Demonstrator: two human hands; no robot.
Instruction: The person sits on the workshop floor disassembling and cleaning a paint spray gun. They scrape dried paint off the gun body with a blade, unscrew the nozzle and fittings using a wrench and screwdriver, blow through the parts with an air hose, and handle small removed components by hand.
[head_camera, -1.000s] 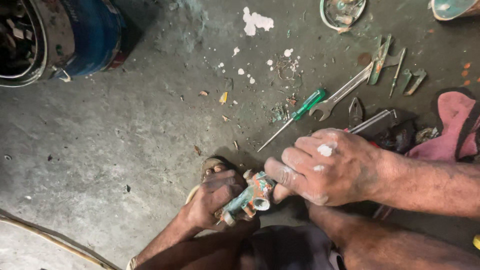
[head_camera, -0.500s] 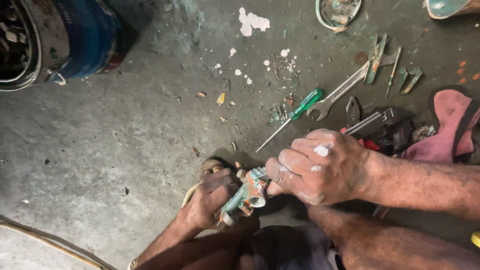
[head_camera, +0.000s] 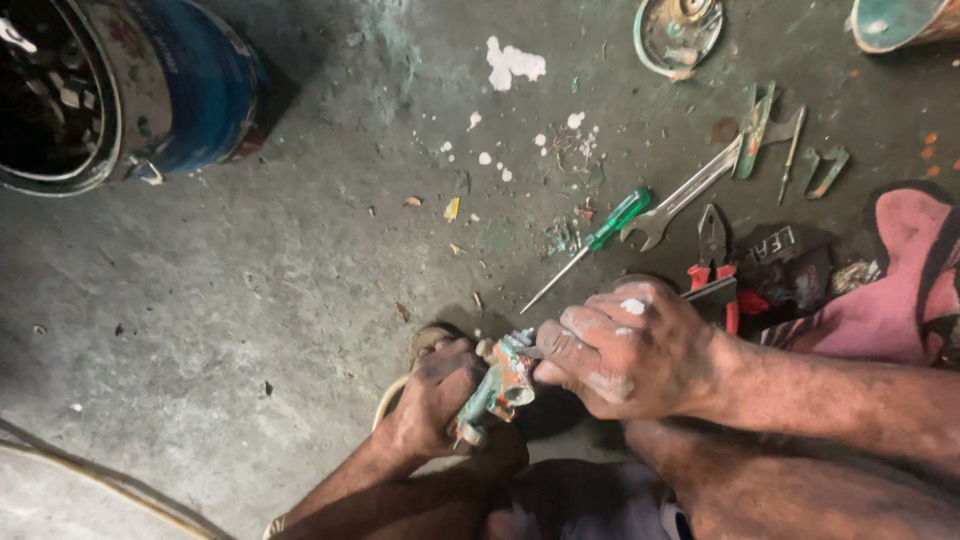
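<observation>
My left hand (head_camera: 432, 398) grips a small paint-stained metal part (head_camera: 497, 386), greenish and orange, held low over the concrete floor. My right hand (head_camera: 628, 350) is closed around a tool handle whose tip meets the top of that part; the tool itself is mostly hidden in the fist. A white paint fleck sits on my right knuckles. Both forearms reach in from the bottom of the view, above my knees.
A green-handled screwdriver (head_camera: 590, 247), an open-ended wrench (head_camera: 690, 192), red-handled pliers (head_camera: 715, 260) and several green metal pieces (head_camera: 790, 150) lie on the floor behind my hands. A blue bucket (head_camera: 130, 90) stands top left, a round lid (head_camera: 678, 35) top centre, a pink cloth (head_camera: 890, 290) at right.
Both hands have stayed in place on the part; the right hand has shifted only slightly. The view has drifted a little.
</observation>
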